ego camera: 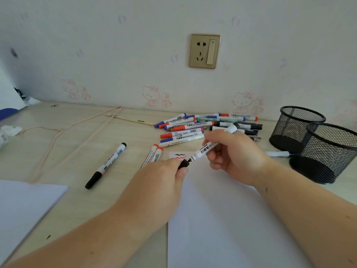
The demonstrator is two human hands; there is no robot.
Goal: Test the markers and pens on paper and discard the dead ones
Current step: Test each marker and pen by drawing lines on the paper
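Observation:
My right hand point(234, 154) grips a white whiteboard marker point(207, 148) with a black end, tilted with its tip down to the left. My left hand point(166, 175) pinches the marker's black cap point(184, 163), which sits right at the tip; whether it is on or off I cannot tell. Both hands hover over a white sheet of paper point(222, 219) that carries a black and a red squiggle point(179, 156) at its top left corner. A pile of several markers point(202, 126) with red, blue, black and green caps lies behind, near the wall.
A capped black marker point(106, 165) lies alone at the left. Two red-capped markers point(153, 156) lie beside the paper. Two black mesh cups point(316, 144) stand at the right, a marker point(278, 153) by them. A second sheet point(25, 206), a pink cord point(63, 132) and a chopstick point(129, 120) lie left.

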